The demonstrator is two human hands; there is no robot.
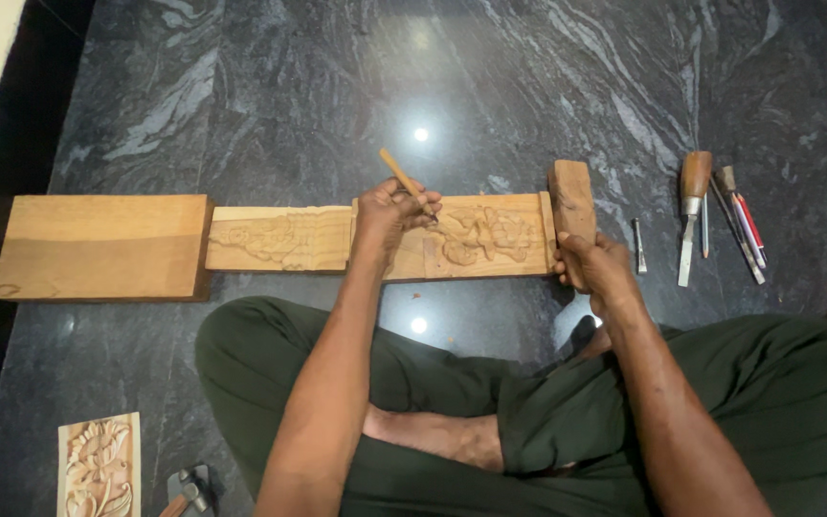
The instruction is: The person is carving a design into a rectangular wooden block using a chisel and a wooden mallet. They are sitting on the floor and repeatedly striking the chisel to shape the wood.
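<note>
The person sits cross-legged in dark green trousers on the polished grey marble floor, with a long, pale carved wooden panel lying flat just beyond the knees, its long axis running left to right across the body. The left hand rests on top of the panel near its middle, fingers curled tight around a slim wooden-handled chisel. The handle slants up and away to the left, and the tip comes down on the relief carving just to the right of the knuckles, so the work lies directly under and beside those fingers. I can't quite make out the cutting edge itself; it is hidden against the wood.

The right hand is closed around the lower end of a chunky brown wooden block used as a mallet, which stands at the panel's right end, touching or very nearly touching it. The left hand is the nearer of the two to the carved figure; the right sits off the end of the board.

A broad plain wooden plank butts against the panel's left end. To the right, well apart, lie several spare chisels and pencils. Near the left knee sit a small carved floral plaque and a hammer head.
</note>
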